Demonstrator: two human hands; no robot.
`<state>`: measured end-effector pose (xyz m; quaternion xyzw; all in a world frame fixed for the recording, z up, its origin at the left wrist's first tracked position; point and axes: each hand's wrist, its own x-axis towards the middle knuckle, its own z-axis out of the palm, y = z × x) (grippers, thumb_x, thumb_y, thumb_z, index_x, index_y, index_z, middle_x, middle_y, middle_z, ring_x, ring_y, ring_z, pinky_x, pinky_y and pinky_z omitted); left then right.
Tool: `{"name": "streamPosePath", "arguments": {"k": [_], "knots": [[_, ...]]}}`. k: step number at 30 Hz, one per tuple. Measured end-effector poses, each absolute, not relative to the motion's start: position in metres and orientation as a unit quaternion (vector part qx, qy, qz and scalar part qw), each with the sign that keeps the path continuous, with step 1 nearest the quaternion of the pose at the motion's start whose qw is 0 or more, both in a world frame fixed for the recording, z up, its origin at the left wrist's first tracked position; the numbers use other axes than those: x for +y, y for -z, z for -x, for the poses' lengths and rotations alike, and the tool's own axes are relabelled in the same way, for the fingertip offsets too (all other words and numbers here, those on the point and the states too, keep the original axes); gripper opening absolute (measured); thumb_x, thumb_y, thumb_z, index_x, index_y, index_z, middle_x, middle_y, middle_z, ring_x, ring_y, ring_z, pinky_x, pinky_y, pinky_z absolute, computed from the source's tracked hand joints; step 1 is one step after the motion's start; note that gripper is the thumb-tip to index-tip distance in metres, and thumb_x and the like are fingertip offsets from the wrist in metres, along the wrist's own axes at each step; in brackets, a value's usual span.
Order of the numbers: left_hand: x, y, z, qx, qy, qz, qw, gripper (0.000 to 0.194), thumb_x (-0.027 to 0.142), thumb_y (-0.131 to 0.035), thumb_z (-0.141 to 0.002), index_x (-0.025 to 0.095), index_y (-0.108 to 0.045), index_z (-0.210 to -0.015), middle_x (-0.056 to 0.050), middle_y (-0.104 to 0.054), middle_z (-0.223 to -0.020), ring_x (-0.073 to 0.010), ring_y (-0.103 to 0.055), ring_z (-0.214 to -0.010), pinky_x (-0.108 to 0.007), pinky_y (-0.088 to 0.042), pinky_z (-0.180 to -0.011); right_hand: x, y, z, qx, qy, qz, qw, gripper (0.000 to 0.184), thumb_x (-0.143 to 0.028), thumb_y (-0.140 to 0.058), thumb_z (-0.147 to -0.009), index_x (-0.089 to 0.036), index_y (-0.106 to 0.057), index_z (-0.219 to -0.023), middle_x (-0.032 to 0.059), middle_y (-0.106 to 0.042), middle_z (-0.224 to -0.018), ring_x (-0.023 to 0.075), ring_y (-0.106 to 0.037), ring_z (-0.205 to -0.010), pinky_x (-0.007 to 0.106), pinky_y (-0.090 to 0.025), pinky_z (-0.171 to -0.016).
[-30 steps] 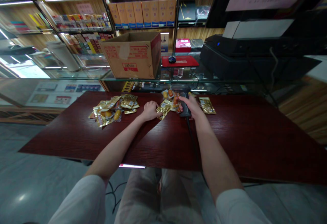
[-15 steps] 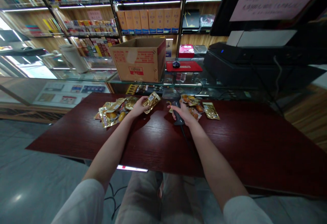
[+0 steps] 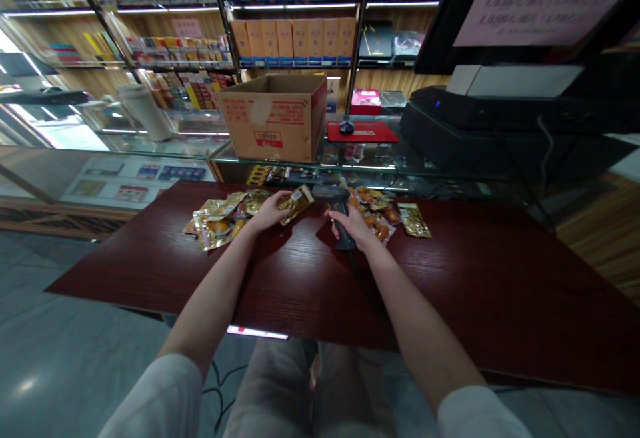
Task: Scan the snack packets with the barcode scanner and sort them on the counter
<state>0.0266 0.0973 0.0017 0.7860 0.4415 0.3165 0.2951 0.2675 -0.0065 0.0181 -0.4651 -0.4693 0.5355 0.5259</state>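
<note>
My left hand [image 3: 271, 213] is closed on a gold foil food packet [image 3: 299, 203], which it holds tilted, a pale label facing up. In my right hand [image 3: 354, 226] is a black barcode scanner [image 3: 343, 233], fingers wrapped round its handle and its head pointing left toward the packet. Left of my left hand lies a pile of gold and clear packets [image 3: 215, 223]. Behind and right of the scanner sits another heap of clear packets [image 3: 383, 215] with brownish food inside. One gold packet [image 3: 414, 219] lies by itself at the right of that heap.
The dark red wooden table [image 3: 300, 285] spans the front. Behind it, an open cardboard box [image 3: 273, 121] stands on a glass counter, beside a mouse [image 3: 346, 127] on a red mat [image 3: 373, 133]. A black monitor [image 3: 435, 25] rises at right. The scanner's cable [image 3: 357, 271] trails toward me.
The scanner has swung so its head now points left toward the gold packet, and my right hand has shifted slightly left. My left hand keeps the packet in nearly the same place.
</note>
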Motion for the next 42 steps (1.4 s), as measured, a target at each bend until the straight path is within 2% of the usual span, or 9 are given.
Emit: {"name": "streamPosePath", "arguments": {"k": [3, 8, 13, 17, 21, 25, 30, 37, 42], "knots": [[0.090, -0.012, -0.023, 0.531, -0.277, -0.780, 0.182, 0.054, 0.026, -0.058, -0.079, 0.018, -0.061, -0.132, -0.011, -0.074, -0.119, -0.0278, -0.069, -0.108, -0.040, -0.052, -0.097, -0.008, -0.028, -0.288, -0.470, -0.492, 0.491, 0.544, 0.035, -0.041, -0.073, -0.068, -0.023, -0.057, -0.093, 0.0022, -0.074, -0.093, 0.0098, -0.055, -0.046, 0.025, -0.043, -0.041], [0.079, -0.025, -0.015, 0.644, -0.195, -0.740, -0.007, 0.049, 0.033, -0.048, -0.090, 0.015, -0.062, -0.133, -0.020, -0.073, -0.116, -0.0399, -0.063, -0.113, -0.052, -0.047, -0.095, -0.007, -0.038, -0.348, -0.418, -0.393, 0.546, 0.611, 0.033, -0.041, -0.074, -0.065, -0.022, -0.065, -0.091, 0.0051, -0.076, -0.095, 0.0197, -0.066, -0.075, 0.029, -0.054, -0.059], [0.076, -0.022, -0.012, 0.669, -0.191, -0.714, -0.078, 0.042, 0.025, -0.046, -0.089, 0.014, -0.067, -0.124, -0.025, -0.063, -0.129, -0.0458, -0.050, -0.126, -0.061, -0.036, -0.103, 0.002, -0.036, -0.412, -0.346, -0.352, 0.637, 0.592, 0.038, -0.039, -0.074, -0.057, -0.020, -0.067, -0.089, 0.0028, -0.070, -0.075, 0.0205, -0.062, -0.067, 0.031, -0.049, -0.058], [0.078, -0.012, -0.034, 0.611, -0.238, -0.754, -0.036, 0.043, 0.026, -0.045, -0.093, 0.012, -0.064, -0.130, -0.023, -0.057, -0.135, -0.0395, -0.050, -0.130, -0.055, -0.035, -0.111, 0.006, -0.024, -0.439, -0.331, -0.357, 0.670, 0.561, 0.037, -0.035, -0.074, -0.052, -0.019, -0.068, -0.085, 0.0025, -0.068, -0.069, 0.0190, -0.060, -0.060, 0.030, -0.046, -0.056], [0.087, 0.003, -0.084, 0.478, -0.280, -0.819, 0.146, 0.048, 0.038, -0.051, -0.095, 0.013, -0.057, -0.135, -0.018, -0.057, -0.136, -0.0284, -0.056, -0.128, -0.043, -0.041, -0.114, 0.010, -0.012, -0.439, -0.319, -0.389, 0.671, 0.544, 0.033, -0.033, -0.073, -0.056, -0.019, -0.068, -0.085, 0.0022, -0.069, -0.066, 0.0187, -0.061, -0.056, 0.030, -0.047, -0.053], [0.103, 0.016, -0.138, 0.406, -0.285, -0.834, 0.243, 0.061, 0.044, -0.056, -0.094, 0.015, -0.048, -0.147, -0.018, -0.052, -0.149, -0.0277, -0.050, -0.139, -0.044, -0.036, -0.119, 0.017, -0.005, -0.431, -0.320, -0.431, 0.652, 0.536, 0.030, -0.030, -0.073, -0.059, -0.019, -0.068, -0.087, 0.0031, -0.072, -0.068, 0.0204, -0.065, -0.058, 0.031, -0.052, -0.056], [0.110, 0.016, -0.173, 0.440, -0.214, -0.833, 0.257, 0.063, 0.048, -0.053, -0.096, 0.023, -0.043, -0.153, -0.017, -0.040, -0.162, -0.0346, -0.034, -0.152, -0.062, -0.023, -0.122, 0.023, 0.000, -0.430, -0.326, -0.444, 0.645, 0.530, 0.028, -0.030, -0.072, -0.063, -0.019, -0.068, -0.088, 0.0034, -0.071, -0.069, 0.0202, -0.065, -0.060, 0.031, -0.052, -0.056], [0.097, 0.009, -0.154, 0.411, -0.214, -0.858, 0.222, 0.041, 0.046, -0.049, -0.098, 0.019, -0.059, -0.126, -0.013, -0.062, -0.130, -0.0279, -0.062, -0.120, -0.045, -0.046, -0.109, 0.019, -0.002, -0.415, -0.331, -0.463, 0.639, 0.518, 0.026, -0.032, -0.074, -0.062, -0.019, -0.068, -0.084, 0.0011, -0.068, -0.065, 0.0178, -0.060, -0.058, 0.028, -0.048, -0.055], [0.092, 0.010, -0.133, 0.394, -0.183, -0.878, 0.200, 0.023, 0.023, -0.045, -0.096, 0.022, -0.063, -0.108, -0.009, -0.060, -0.120, -0.0236, -0.065, -0.110, -0.041, -0.050, -0.104, 0.015, 0.002, -0.406, -0.346, -0.466, 0.631, 0.515, 0.035, -0.036, -0.074, -0.059, -0.018, -0.069, -0.088, -0.0001, -0.068, -0.066, 0.0164, -0.059, -0.058, 0.027, -0.047, -0.055]]}}
